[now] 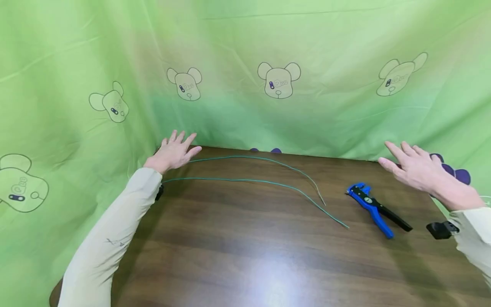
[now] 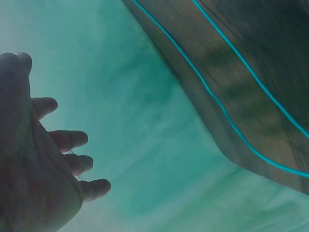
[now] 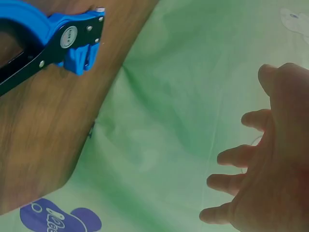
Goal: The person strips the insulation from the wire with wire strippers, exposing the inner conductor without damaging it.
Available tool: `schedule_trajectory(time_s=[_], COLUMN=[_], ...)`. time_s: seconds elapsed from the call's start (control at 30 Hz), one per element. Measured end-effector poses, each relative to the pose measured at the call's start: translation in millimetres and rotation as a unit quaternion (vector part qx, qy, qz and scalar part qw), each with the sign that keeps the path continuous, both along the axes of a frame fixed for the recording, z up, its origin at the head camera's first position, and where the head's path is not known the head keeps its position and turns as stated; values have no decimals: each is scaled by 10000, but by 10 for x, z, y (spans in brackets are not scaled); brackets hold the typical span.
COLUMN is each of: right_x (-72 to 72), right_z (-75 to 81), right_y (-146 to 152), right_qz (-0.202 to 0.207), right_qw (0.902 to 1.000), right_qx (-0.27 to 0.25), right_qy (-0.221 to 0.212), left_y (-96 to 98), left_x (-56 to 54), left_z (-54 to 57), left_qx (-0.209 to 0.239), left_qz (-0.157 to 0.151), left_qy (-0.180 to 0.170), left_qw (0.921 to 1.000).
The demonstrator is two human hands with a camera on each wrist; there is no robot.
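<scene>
My left hand is held out over the table's far left corner, fingers spread and nothing in them. Below it, a thin green wire runs rightward across the wood in two strands, its left part hidden by the hand and wrist. Both tips on the right curve toward the near side. My right hand hovers at the far right with fingers apart, holding nothing. A wire stripper with one blue and one black handle lies on the table, left of and nearer than that hand; its head shows in the right wrist view.
The brown wooden table has its far edge against a green cloth printed with mouse heads. That cloth also hangs along the left side. A small black device is strapped to the right wrist.
</scene>
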State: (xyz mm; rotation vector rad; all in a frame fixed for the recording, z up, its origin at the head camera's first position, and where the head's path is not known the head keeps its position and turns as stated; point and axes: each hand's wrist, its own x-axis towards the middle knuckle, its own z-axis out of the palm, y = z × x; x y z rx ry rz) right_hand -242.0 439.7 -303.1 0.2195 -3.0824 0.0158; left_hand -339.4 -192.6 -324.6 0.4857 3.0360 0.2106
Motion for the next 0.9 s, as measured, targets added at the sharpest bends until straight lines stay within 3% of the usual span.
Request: schedule_trajectory(time_s=[0.27,0.57,0.9], right_x=[15,14,46], right_z=[-104,-249,-393], right_y=[-37,-60,-168], right_qz=[170,352,26], right_qw=[9978,9876,9807], right_qx=[-578,-1471,-1909], right_qy=[289,430,421], left_y=[170,286,673], left_x=[-24,-5,10], left_z=[-72,-172,-278], left_qx=[93,3,316], left_qz=[-113,-283,-443], left_qy=[-8,62,32], left_qw=[9999,9996,9985])
